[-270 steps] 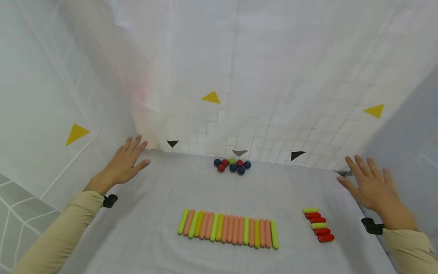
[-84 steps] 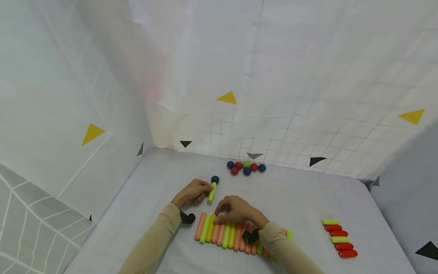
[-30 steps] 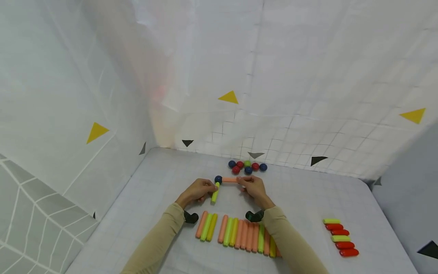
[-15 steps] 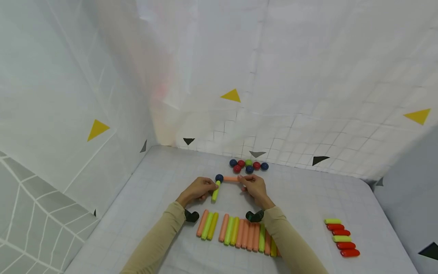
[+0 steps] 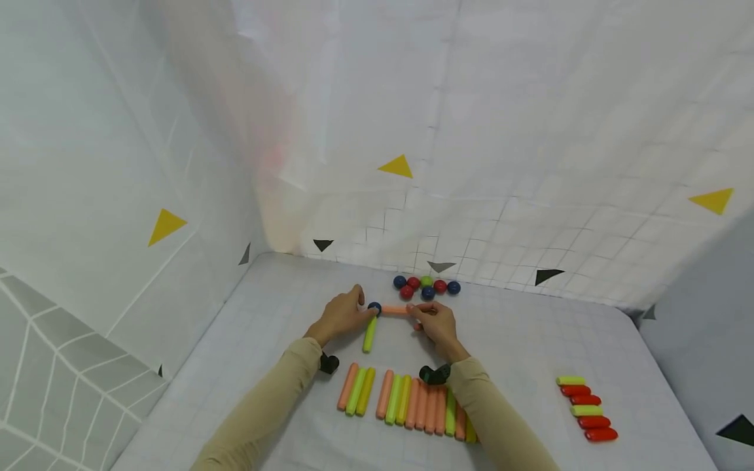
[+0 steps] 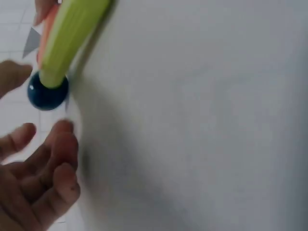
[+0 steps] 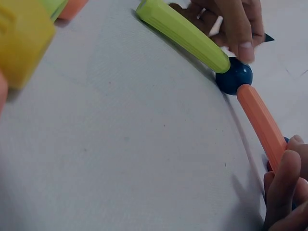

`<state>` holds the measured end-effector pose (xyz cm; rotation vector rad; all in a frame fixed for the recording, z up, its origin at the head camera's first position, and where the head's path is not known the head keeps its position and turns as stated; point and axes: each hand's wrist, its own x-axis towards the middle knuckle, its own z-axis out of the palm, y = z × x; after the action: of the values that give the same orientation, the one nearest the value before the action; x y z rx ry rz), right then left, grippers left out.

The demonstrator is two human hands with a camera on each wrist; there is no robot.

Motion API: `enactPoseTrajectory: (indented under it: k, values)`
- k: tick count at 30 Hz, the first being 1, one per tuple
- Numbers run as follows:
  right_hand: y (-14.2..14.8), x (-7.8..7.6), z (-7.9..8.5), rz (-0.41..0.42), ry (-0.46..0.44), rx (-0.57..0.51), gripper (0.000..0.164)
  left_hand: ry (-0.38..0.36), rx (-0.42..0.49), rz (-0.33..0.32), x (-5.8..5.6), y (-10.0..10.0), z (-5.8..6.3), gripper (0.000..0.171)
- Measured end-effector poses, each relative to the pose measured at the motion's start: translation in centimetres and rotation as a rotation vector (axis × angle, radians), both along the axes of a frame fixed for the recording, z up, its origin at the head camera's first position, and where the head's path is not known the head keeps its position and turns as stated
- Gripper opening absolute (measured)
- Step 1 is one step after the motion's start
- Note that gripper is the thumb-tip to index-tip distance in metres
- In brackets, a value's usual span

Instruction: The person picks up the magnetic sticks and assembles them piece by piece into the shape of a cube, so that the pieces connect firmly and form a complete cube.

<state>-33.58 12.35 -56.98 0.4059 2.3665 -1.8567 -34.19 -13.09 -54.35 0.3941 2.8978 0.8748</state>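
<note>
A dark blue ball (image 7: 235, 77) joins a yellow-green stick (image 7: 187, 36) and a salmon stick (image 7: 262, 125), which meet at an angle on the white surface. My left hand (image 5: 343, 313) is at the ball, its thumb tip close to or touching it and its fingers (image 6: 62, 149) spread apart from it. With thumb and fingertips, my right hand (image 5: 437, 324) pinches the far end of the salmon stick. The yellow-green stick lies toward me, held by neither hand.
Several red, blue and green balls (image 5: 427, 293) sit by the back wall. Nearer me is a row of salmon, green and yellow sticks (image 5: 413, 404), partly behind the right forearm. Short red and yellow-green pieces (image 5: 593, 422) lie at the right.
Earlier, the right hand took a salmon stick from the row and brought it to the ball. Since half a second ago, my left hand has let go of the yellow-green stick and shifted to the ball.
</note>
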Motion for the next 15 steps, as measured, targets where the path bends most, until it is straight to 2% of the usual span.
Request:
enactPoseTrajectory:
  k: [4, 8, 11, 15]
  values:
    - [-0.1, -0.1, 0.1, -0.01, -0.007, 0.018, 0.042, 0.027, 0.01, -0.074, -1.4, 0.5, -0.5, 0.049]
    - [-0.2, -0.2, 0.1, -0.011, -0.025, 0.036, 0.043, -0.01, 0.045, -0.154, -2.3, 1.2, -1.2, 0.035]
    - [-0.2, -0.3, 0.1, -0.012, -0.051, 0.053, 0.043, -0.016, 0.049, -0.169, -2.7, 1.6, -1.7, 0.024]
    - [0.0, -0.5, 0.2, -0.034, -0.034, 0.019, 0.043, -0.017, 0.097, -0.153, -2.9, 1.7, -2.1, 0.021]
